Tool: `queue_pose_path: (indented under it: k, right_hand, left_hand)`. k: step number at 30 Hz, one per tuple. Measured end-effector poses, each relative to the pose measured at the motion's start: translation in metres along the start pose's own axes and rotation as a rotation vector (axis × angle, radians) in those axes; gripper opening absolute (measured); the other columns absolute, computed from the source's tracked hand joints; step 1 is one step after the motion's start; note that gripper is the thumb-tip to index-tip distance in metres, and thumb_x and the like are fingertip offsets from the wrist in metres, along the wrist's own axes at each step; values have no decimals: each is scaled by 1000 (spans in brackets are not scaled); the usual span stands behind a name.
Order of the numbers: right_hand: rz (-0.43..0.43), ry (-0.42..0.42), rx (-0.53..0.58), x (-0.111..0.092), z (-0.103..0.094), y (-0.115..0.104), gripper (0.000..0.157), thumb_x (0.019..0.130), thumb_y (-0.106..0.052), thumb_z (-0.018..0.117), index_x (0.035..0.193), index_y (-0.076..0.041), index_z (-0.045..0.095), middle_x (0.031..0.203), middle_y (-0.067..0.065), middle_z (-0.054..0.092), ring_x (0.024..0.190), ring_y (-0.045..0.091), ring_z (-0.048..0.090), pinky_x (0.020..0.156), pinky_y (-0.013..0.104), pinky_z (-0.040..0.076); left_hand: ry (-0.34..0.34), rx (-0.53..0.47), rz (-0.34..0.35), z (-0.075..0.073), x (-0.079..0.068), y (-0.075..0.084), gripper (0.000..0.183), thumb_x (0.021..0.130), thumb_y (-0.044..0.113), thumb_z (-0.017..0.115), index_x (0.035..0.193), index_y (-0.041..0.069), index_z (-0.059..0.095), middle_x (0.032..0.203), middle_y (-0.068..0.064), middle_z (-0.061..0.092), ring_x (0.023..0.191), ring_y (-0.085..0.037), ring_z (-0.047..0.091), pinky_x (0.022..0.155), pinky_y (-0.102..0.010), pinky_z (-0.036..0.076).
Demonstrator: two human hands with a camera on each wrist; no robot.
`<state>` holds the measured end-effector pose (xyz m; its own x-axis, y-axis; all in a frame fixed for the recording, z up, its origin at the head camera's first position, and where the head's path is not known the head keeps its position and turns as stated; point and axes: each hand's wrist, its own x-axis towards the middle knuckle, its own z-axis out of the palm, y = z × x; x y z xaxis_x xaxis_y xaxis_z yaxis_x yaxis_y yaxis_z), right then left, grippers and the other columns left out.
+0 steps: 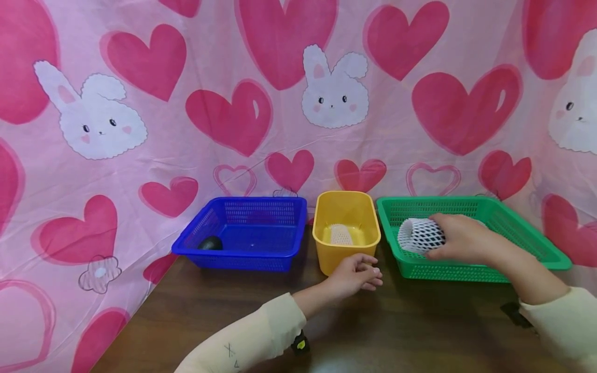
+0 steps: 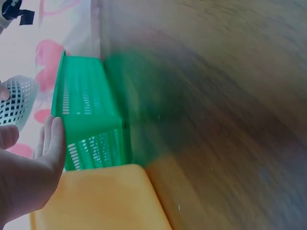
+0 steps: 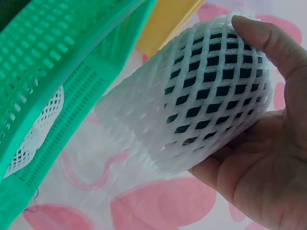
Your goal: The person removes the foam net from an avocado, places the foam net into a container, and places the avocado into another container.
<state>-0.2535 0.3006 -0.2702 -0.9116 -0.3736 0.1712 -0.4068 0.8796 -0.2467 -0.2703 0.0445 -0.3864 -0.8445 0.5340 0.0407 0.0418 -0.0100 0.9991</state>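
My right hand (image 1: 462, 239) grips a white foam net sleeve (image 1: 420, 235) over the green basket (image 1: 448, 272). In the right wrist view, a dark rounded thing shows through the mesh of the sleeve (image 3: 211, 91) at the palm end, and the other end hangs slack. Thumb and fingers lie on opposite sides of it. My left hand (image 1: 352, 277) is in front of the yellow bin (image 1: 347, 254), fingers loosely bent with nothing in them. Another white foam net (image 3: 41, 127) lies in the green basket, and a foam net piece (image 1: 341, 234) sits inside the yellow bin.
A blue basket (image 1: 242, 262) stands to the left, with a dark oval fruit (image 1: 211, 243) in its near left corner. All three containers line up on a brown wooden table (image 1: 373, 331). Behind them hangs a pink cloth (image 1: 289, 129) printed with hearts and rabbits.
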Motion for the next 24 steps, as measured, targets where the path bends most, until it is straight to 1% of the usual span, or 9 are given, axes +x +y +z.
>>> queue_pose_path:
  k: [3, 7, 11, 14, 18, 19, 21, 24]
  right_hand:
    - [-18, 15, -16, 0, 4, -7, 82, 64, -40, 89, 121, 7, 53, 99, 10, 63, 84, 25, 58, 64, 42, 55]
    - [-35, 18, -11, 1, 8, -14, 82, 64, -43, 88, 121, 6, 55, 99, 7, 64, 83, 23, 59, 65, 42, 55]
    - [-43, 9, 1, 2, 12, -21, 84, 64, -45, 88, 122, 6, 54, 99, 8, 64, 83, 23, 60, 66, 43, 55]
    - [-44, 11, 14, 1, 15, -27, 82, 63, -46, 88, 120, 4, 55, 99, 7, 63, 83, 22, 59, 65, 42, 56]
    - [-51, 19, 12, -1, 19, -35, 79, 63, -50, 86, 117, 0, 57, 97, 2, 62, 84, 20, 58, 66, 40, 55]
    - [-49, 15, 12, -2, 20, -38, 78, 64, -50, 86, 117, -1, 57, 98, 2, 62, 85, 20, 58, 67, 40, 55]
    - [-53, 8, 16, -2, 23, -42, 78, 65, -51, 85, 118, -1, 58, 99, 2, 62, 86, 20, 58, 69, 41, 55]
    - [-50, -13, 31, -2, 27, -47, 78, 66, -50, 84, 119, 0, 57, 100, 2, 62, 87, 20, 57, 71, 42, 55]
  left_hand:
    - [-17, 41, 20, -9, -5, 1, 24, 97, 8, 59, 118, -2, 56, 98, -16, 66, 91, -30, 69, 78, -39, 56]
    - [-34, 102, 40, -21, -11, 5, 28, 98, 11, 59, 120, -5, 56, 99, -15, 67, 94, -32, 68, 80, -40, 55]
    - [-31, 154, 85, -30, -18, 11, 29, 98, 11, 59, 120, -7, 57, 102, -20, 66, 95, -34, 66, 80, -41, 55]
    - [-22, 199, 120, -35, -23, 15, 27, 97, 11, 59, 118, -7, 58, 100, -17, 67, 92, -29, 67, 79, -39, 55]
    - [-15, 264, 147, -41, -29, 20, 25, 97, 12, 60, 116, -4, 60, 96, -8, 68, 89, -24, 67, 76, -31, 55]
    - [-14, 274, 154, -42, -31, 21, 25, 97, 12, 60, 116, -4, 60, 97, -9, 68, 89, -23, 67, 75, -30, 55]
    - [-11, 285, 161, -44, -34, 23, 23, 97, 12, 61, 115, -2, 61, 97, -8, 67, 89, -22, 66, 76, -32, 55]
    - [-1, 319, 172, -47, -37, 23, 21, 96, 13, 62, 113, 1, 63, 96, -6, 67, 86, -18, 65, 77, -34, 55]
